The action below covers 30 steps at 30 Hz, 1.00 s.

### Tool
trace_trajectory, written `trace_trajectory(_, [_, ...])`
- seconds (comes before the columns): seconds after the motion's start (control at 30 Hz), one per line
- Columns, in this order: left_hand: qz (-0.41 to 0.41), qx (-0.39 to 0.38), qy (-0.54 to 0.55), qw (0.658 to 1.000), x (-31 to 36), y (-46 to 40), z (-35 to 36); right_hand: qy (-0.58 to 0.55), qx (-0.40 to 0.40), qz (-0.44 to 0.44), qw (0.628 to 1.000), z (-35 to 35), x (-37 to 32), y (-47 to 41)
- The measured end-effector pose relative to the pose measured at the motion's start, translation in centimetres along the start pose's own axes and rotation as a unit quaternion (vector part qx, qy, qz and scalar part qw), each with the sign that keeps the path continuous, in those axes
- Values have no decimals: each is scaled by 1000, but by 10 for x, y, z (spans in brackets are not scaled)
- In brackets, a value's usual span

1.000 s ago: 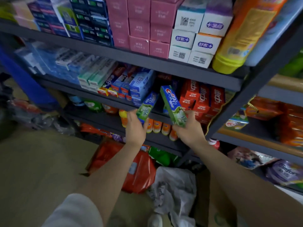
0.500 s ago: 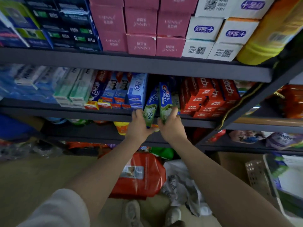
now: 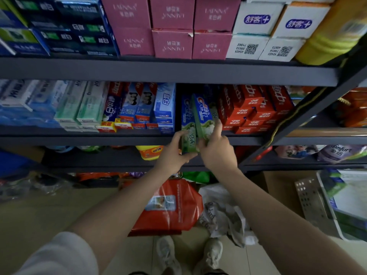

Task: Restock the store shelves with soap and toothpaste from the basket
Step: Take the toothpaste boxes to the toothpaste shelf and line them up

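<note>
Your left hand [image 3: 173,153] grips the near end of a blue-and-green Crest toothpaste carton [image 3: 187,124], thumb curled under its lower edge and fingers on its left face. Your right hand [image 3: 217,150] grips a second blue-and-green Crest toothpaste carton [image 3: 203,114], index finger raised along its right side. Both cartons stand on edge, touching one another, their far ends inside the gap on the dark grey metal middle shelf [image 3: 99,139] and their near ends overhanging its front lip. At nine o'clock of the gap stand light-blue toothpaste cartons [image 3: 164,106]; at three o'clock lies a stack of red toothpaste cartons [image 3: 252,108], just beside your right-hand carton. At twelve o'clock, on the shelf above, sit pink cardboard boxes [image 3: 172,28] and white boxes with purple logos [image 3: 258,26]. At six o'clock, on the floor by your pale sneakers [image 3: 166,255], lie a red plastic bag [image 3: 174,207] and a crumpled white bag [image 3: 224,215]. At four o'clock a grey perforated plastic basket [image 3: 309,201] is partly in view.
</note>
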<state>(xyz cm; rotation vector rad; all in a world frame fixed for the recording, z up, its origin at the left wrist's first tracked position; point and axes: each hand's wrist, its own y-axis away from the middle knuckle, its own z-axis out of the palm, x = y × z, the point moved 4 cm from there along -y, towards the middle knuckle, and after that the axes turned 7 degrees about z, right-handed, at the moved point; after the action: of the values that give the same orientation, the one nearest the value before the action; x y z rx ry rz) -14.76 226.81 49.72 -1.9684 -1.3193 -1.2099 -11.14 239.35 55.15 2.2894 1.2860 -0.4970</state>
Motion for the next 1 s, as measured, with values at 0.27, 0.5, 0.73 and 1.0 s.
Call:
trace_trajectory(0.27, [38,78,-93,992,-3,-4,-5,30,-13,-89,996,-20,18,-1])
trace_trajectory(0.5, [50,60,-209,975,-9,-8,-16,63,-68,-53,994,23,-1,-24])
trace_trajectory(0.73, [130,35,-406,904,-5,-11,-28,240,-3,-213,947,11,14,-26])
trace_trajectory(1.0, [146,11,-588,795,18,-28,-20,291,93,-290,907,12,12,-33])
